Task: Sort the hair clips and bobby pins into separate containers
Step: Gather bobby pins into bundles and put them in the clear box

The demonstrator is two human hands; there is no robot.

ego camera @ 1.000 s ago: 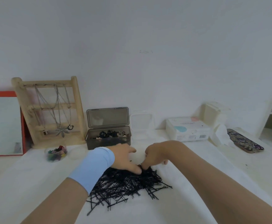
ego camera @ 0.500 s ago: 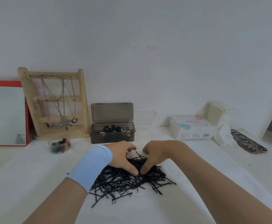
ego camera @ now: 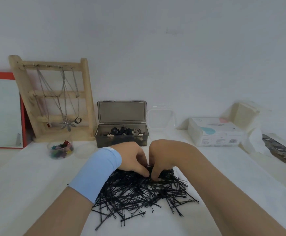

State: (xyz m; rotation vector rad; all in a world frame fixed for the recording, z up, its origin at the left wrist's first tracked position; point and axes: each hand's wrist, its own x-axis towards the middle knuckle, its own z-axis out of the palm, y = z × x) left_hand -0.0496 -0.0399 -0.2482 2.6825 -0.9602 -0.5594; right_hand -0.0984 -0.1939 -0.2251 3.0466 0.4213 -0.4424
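A heap of black bobby pins lies on the white table in front of me. My left hand, with a light-blue wristband, and my right hand meet at the far top of the heap, fingertips pinched into the pins. Behind them stands a dark grey box with its lid open, holding dark and beige hair clips. To its right is a clear square container. A small round clear tub at the left holds coloured mini clips.
A wooden jewellery rack with necklaces and a red-framed mirror stand at the back left. A white tissue box, a cream box and a patterned case lie at the right. A clear round lid lies beside the tub.
Both hands have stayed on the far side of the pin heap and drawn closer together, fingertips now pinching into the pins. The camera view has shifted slightly.
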